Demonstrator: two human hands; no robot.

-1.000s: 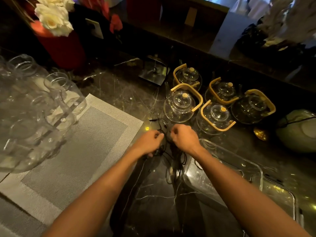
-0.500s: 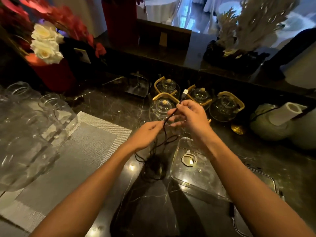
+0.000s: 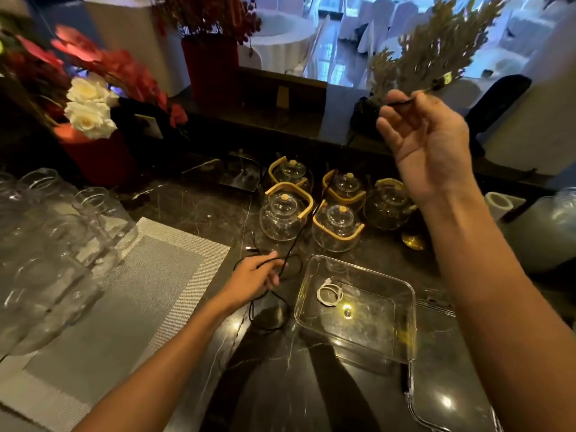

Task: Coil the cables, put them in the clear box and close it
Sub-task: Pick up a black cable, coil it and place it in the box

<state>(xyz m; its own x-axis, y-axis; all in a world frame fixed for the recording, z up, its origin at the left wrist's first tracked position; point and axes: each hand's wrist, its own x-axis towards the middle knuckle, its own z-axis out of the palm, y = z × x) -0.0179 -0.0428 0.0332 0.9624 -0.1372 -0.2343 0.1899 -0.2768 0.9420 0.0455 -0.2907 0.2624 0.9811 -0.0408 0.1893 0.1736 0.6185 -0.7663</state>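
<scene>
**Black cable stretched between both hands**

Dark marble counter [image 3: 193, 210] carried clear box [image 3: 408, 310], lid off; white cable [image 3: 329, 294] lay coiled inside. R hand [image 3: 431, 141] was raised high, thumb & forefinger pinching black cable [image 3: 291, 249] near its end; other fingers loosely spread. L hand [image 3: 254, 277] gripped cable low, just left of box; slack looped on counter. Glass teapots [image 3: 283, 215] stood behind box.

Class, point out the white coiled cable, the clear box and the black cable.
white coiled cable [image 3: 329, 294]: head view, on its loop.
clear box [image 3: 405, 332]: head view, on its right wall.
black cable [image 3: 291, 251]: head view, on the taut stretch.
</scene>
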